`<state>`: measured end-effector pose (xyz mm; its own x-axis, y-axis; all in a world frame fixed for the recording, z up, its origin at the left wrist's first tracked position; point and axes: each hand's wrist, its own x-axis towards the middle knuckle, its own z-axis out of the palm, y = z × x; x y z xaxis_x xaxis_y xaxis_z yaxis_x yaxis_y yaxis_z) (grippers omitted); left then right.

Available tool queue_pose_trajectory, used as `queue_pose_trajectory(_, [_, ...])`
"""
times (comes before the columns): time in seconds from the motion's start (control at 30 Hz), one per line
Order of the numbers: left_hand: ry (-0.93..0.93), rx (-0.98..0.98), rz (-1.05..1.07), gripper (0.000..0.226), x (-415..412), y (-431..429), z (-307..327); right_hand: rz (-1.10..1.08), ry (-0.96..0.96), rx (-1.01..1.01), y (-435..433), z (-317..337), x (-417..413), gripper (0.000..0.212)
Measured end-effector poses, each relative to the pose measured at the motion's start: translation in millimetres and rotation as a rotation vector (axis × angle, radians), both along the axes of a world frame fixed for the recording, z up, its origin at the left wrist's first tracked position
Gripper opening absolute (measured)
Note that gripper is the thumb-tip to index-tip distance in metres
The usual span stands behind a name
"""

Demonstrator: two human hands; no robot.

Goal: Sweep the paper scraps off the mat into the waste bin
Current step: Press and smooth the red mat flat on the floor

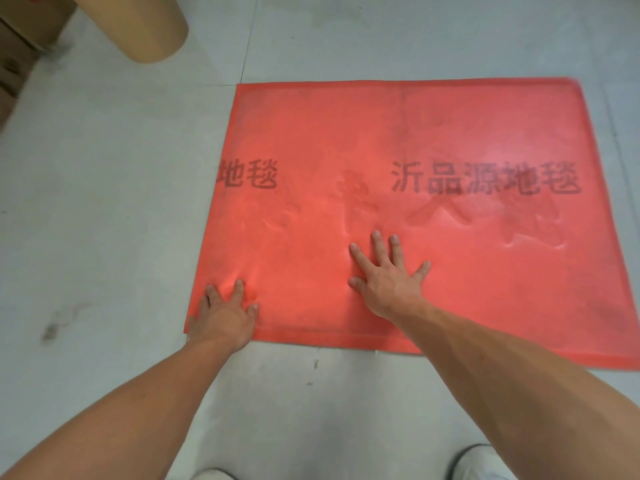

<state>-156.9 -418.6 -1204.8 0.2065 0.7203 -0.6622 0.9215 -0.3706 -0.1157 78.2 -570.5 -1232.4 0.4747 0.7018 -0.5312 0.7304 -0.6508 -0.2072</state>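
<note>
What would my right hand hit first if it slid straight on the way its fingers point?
Nothing standing, as far as this shows. The right hand lies flat on the mat. Ahead is only mat with faint raised marks, then floor. No scraps show in that line.

both hands press flat on the red mat (433,140): left hand (223,315) at its near-left corner, right hand (389,277) with spread fingers (377,242) near its near edge.
</note>
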Motion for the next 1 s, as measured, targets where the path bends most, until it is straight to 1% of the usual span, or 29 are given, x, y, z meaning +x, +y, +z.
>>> queue_pose_trajectory(0.07, [-0.093, 0.091, -0.103, 0.067, 13, -6, 5, -0.001, 0.002, 0.001, 0, 0, 0, 0.064])
queue_pose_trajectory(0.1, [-0.17, 0.09, -0.16, 0.067, 23, -12, 6, -0.002, -0.001, 0.005, 0, 0, -1, 0.064])
queue_pose_trajectory(0.17, [-0.28, 0.01, -0.253, 0.073, 44, -27, 0, -0.004, -0.005, 0.022, -1, 1, -1, 0.064])
queue_pose_trajectory(0.2, [-0.289, -0.032, -0.267, 0.077, 53, -34, -4, -0.005, -0.002, 0.043, -1, 2, -2, 0.064])
queue_pose_trajectory(0.3, [-0.221, -0.073, -0.257, 0.086, 67, -37, -19, 0.041, -0.008, 0.113, -12, 4, -9, 0.071])
queue_pose_trajectory(0.37, [-0.205, -0.058, -0.276, 0.089, 65, -34, -24, 0.133, -0.029, 0.109, -24, 4, -18, 0.076])
queue_pose_trajectory(0.43, [-0.205, -0.05, -0.297, 0.089, 63, -33, -28, 0.15, -0.046, 0.079, -37, 1, -23, 0.081])
queue_pose_trajectory(0.57, [-0.199, -0.018, -0.305, 0.088, 64, -34, -31, 0.09, -0.043, 0.072, -51, -2, -20, 0.084])
queue_pose_trajectory(0.77, [-0.193, 0.03, -0.346, 0.088, 65, -32, -31, 0.069, -0.016, 0.058, -68, 0, 0, 0.086])
queue_pose_trajectory(1.0, [-0.244, 0.059, -0.38, 0.087, 61, -32, -36, -0.123, -0.079, -0.013, -140, 0, 53, 0.096])
